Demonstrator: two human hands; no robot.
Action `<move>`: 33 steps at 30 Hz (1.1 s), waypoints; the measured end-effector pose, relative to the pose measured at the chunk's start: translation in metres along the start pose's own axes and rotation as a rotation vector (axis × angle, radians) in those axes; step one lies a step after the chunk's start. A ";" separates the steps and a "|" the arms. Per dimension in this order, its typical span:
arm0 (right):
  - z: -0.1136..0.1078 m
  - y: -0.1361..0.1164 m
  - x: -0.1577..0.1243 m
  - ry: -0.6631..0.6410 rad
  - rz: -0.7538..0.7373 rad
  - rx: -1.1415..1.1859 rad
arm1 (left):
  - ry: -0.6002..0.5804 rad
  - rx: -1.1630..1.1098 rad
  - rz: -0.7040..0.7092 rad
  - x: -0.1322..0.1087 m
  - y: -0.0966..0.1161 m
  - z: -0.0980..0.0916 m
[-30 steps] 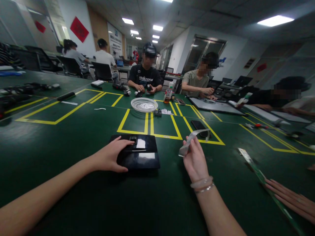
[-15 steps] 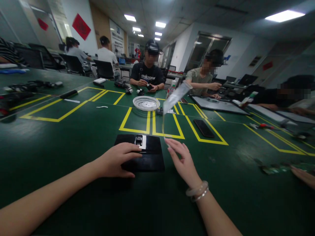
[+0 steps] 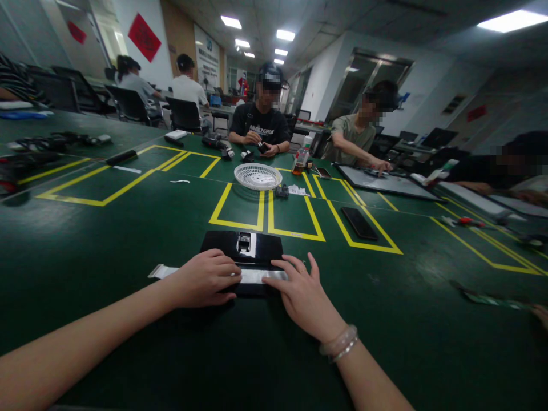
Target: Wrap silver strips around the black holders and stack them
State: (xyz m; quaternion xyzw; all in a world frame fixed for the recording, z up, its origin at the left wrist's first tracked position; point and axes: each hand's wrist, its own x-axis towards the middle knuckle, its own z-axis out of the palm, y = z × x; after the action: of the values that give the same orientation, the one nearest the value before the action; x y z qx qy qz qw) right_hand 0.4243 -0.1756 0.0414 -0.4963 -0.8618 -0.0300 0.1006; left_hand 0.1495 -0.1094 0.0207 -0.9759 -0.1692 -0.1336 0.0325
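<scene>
A black rectangular glossy panel (image 3: 214,242) lies on the table in front of me, with a small metal-framed socket (image 3: 244,242) near the middle of its far half. Across its near half runs a whitish flat strip (image 3: 252,276), whose left end sticks out past my left forearm. My left hand (image 3: 209,278) rests over the strip, fingers together and curled onto it, thumb lower on the panel. Around the strip's right end my right hand (image 3: 302,291) closes with thumb and fingers, while one finger points up. Both palms hide parts of the strip and panel.
Beyond the panel stand a white plastic basket (image 3: 258,185) and a bottle (image 3: 301,158). A phone (image 3: 358,222) lies to the right within yellow tape lines. Cables and tools (image 3: 55,145) lie at far left. Two people sit opposite; another is at the right edge.
The strip, upright from my right hand before, now lies flat across the panel. My right hand has moved left onto the panel, and my left hand has come onto the strip.
</scene>
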 end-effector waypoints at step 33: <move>0.004 0.027 0.005 0.260 0.270 0.074 | 0.169 0.026 -0.482 -0.034 -0.065 -0.020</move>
State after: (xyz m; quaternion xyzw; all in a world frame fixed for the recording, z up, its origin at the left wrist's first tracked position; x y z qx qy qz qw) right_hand 0.4447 -0.1573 0.0373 -0.5954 -0.7675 -0.0484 0.2327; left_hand 0.0915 -0.0613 0.0315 -0.8923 -0.3954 -0.2165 0.0262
